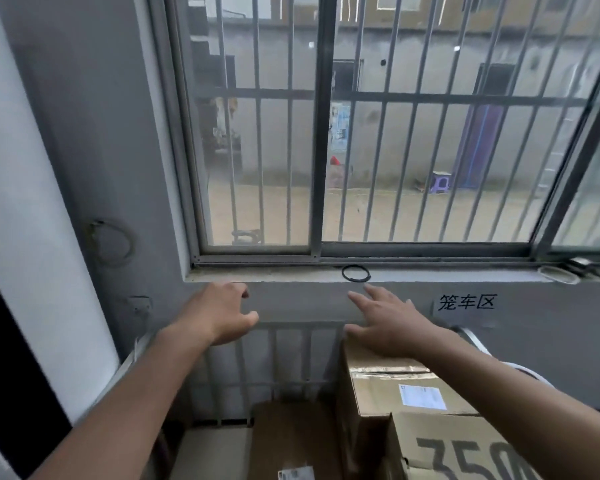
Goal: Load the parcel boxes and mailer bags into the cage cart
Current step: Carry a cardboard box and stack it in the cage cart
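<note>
The metal cage cart (293, 355) stands against the wall under a window. A tall brown parcel box (388, 393) with a white label sits inside at the right. A box printed with large dark digits (454, 448) lies in front of it. A lower brown box (291, 438) sits to the left. My right hand (388, 322) hovers over the tall box's far edge with straight, spread fingers, holding nothing. My left hand (222, 311) is raised above the cart's back rail, fingers loosely curled and empty. No mailer bags are in view.
A barred sliding window (326, 133) fills the wall ahead. On its sill (274, 275) lies a black ring (355, 273), with small clutter at the right end (565, 271). A wall sign with black characters (466, 302) is at the right. A white wall edge (21, 237) is left.
</note>
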Demonstrator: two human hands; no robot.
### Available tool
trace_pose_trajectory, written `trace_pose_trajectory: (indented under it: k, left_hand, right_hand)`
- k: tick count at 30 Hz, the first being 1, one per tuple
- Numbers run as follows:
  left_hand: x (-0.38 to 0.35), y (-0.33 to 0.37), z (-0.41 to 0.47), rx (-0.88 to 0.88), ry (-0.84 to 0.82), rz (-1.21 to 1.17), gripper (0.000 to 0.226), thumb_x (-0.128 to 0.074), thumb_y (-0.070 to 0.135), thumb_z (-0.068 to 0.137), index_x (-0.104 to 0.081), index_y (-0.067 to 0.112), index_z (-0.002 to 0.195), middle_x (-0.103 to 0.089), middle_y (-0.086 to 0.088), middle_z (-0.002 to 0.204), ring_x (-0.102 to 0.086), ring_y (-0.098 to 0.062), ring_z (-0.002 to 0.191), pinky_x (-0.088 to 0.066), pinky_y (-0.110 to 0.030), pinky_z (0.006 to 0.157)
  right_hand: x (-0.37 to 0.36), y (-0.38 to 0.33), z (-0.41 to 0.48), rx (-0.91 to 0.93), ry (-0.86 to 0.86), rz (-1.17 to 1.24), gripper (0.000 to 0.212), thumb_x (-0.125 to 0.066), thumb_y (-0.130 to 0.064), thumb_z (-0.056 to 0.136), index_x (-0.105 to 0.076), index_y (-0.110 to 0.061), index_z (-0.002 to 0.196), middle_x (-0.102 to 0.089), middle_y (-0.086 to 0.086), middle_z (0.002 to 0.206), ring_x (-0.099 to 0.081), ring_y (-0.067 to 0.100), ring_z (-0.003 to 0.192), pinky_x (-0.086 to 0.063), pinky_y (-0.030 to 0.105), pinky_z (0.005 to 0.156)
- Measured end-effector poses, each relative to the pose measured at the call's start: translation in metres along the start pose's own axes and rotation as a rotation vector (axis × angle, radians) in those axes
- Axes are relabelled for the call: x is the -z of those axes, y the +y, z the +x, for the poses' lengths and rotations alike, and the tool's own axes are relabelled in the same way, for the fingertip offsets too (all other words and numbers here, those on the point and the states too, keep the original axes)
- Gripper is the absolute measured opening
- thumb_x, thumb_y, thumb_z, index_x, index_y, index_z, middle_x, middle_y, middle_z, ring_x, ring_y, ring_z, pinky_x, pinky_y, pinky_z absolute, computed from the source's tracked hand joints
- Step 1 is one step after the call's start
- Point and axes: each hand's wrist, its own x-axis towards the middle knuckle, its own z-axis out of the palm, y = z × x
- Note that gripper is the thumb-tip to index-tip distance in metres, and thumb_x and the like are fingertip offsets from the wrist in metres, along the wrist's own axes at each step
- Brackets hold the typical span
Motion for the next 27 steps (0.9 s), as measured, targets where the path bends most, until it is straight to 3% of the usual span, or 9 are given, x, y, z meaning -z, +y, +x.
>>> trace_pose_trajectory:
  k: [5,8,11,19,27]
  left_hand:
    - [0.007,-0.003,0.007,-0.026,0.027,-0.007,0.059,-0.058,0.053,0.087,-0.049,0.030,0.142,-0.058,0.001,0.139,-0.054,-0.021,0.125,-0.048,-0.038,0.099]
    - [0.006,-0.003,0.009,-0.031,0.046,-0.051,0.073,-0.057,0.053,0.090,-0.027,0.034,0.154,-0.055,-0.001,0.142,-0.051,-0.025,0.130,-0.047,-0.040,0.101]
    - [0.000,-0.002,0.011,-0.038,0.026,-0.088,0.079,-0.057,0.052,0.092,-0.018,0.033,0.158,-0.052,-0.004,0.145,-0.049,-0.027,0.132,-0.045,-0.041,0.104]
    - [-0.019,0.005,0.023,-0.048,-0.081,-0.122,0.071,-0.056,0.053,0.092,-0.030,0.030,0.153,-0.053,-0.003,0.144,-0.051,-0.027,0.130,-0.047,-0.045,0.103]
    - [-0.016,0.049,0.024,-0.079,-0.121,-0.258,0.070,-0.058,0.044,0.096,-0.028,0.024,0.156,-0.046,-0.006,0.151,-0.044,-0.025,0.137,-0.040,-0.037,0.108]
  right_hand:
    - [0.007,0.001,0.002,-0.038,0.030,0.057,0.073,-0.049,-0.057,0.095,-0.022,-0.029,0.158,-0.014,0.003,0.166,-0.017,0.025,0.152,-0.023,0.060,0.118]
    - [0.006,0.006,0.002,-0.053,0.052,0.084,0.072,-0.050,-0.055,0.095,-0.026,-0.025,0.156,-0.022,0.007,0.163,-0.027,0.027,0.148,-0.031,0.051,0.116]
    - [0.002,0.009,-0.001,-0.083,0.076,0.107,0.068,-0.050,-0.051,0.096,-0.031,-0.022,0.155,-0.029,0.007,0.160,-0.035,0.026,0.143,-0.036,0.041,0.114]
    - [-0.006,0.020,-0.007,-0.127,0.104,0.110,0.062,-0.051,-0.048,0.097,-0.038,-0.022,0.152,-0.037,0.003,0.154,-0.042,0.023,0.138,-0.040,0.038,0.107]
    - [0.001,0.060,-0.020,-0.115,0.145,0.151,0.059,-0.049,-0.042,0.099,-0.037,-0.019,0.152,-0.036,0.006,0.156,-0.042,0.024,0.138,-0.040,0.039,0.109]
